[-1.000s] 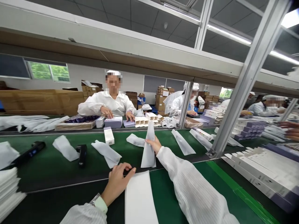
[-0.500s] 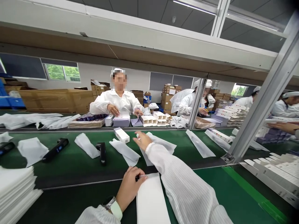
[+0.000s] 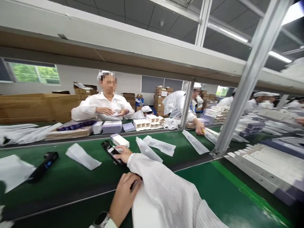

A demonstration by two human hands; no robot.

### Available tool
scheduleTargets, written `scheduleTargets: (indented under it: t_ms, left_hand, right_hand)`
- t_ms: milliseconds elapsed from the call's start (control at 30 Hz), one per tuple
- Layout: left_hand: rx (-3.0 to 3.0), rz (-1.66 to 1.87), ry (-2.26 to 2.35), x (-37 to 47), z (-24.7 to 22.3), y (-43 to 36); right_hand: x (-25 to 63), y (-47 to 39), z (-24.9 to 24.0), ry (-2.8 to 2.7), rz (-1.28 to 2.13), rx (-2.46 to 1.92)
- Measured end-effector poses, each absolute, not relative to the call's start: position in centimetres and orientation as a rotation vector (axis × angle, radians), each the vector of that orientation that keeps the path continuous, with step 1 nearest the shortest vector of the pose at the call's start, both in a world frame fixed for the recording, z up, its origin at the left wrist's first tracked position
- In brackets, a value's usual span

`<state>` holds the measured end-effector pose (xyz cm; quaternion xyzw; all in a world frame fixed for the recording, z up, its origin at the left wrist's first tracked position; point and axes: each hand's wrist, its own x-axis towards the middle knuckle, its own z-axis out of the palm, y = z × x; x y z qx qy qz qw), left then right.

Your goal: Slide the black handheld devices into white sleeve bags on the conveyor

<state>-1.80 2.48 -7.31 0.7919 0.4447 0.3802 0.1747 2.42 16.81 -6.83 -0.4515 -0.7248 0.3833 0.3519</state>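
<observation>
My right hand (image 3: 122, 154) reaches over the green belt, fingers closed on a black handheld device (image 3: 106, 146) with a pale patch on its face. Just behind it lies a small white box (image 3: 120, 140). My left hand (image 3: 124, 191), with a watch on the wrist, rests at the near edge of the belt. Its fingers curl around something dark, mostly hidden, at the top of a white sheet or stack of sheets (image 3: 144, 209). My right sleeve covers part of the white sheets.
White pouches (image 3: 83, 156) and another black device (image 3: 45, 167) lie along the belt. Flat white cartons (image 3: 263, 171) are stacked at right, beside a slanted metal post (image 3: 249, 76). A shelf (image 3: 118, 47) spans overhead. Across the belt, a co-worker (image 3: 106, 106) sits behind boxes.
My right hand has moved left and closed on the black device. The view has turned to the right. A co-worker's hand at right now reaches onto the belt.
</observation>
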Motion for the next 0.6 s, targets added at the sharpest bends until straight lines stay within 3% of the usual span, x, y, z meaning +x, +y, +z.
scheduleTargets:
  t_ms: [200, 600]
  left_hand:
    - [2.364, 1.008, 1.235, -1.9, -7.2, 2.9]
    - [2.567, 0.901, 1.224, -1.9, -7.1, 2.3]
  right_hand:
    - [15.3, 11.5, -3.6, -1.335, 1.506, -0.748]
    - [17.1, 7.9, -2.9, -1.355, 1.539, -0.754]
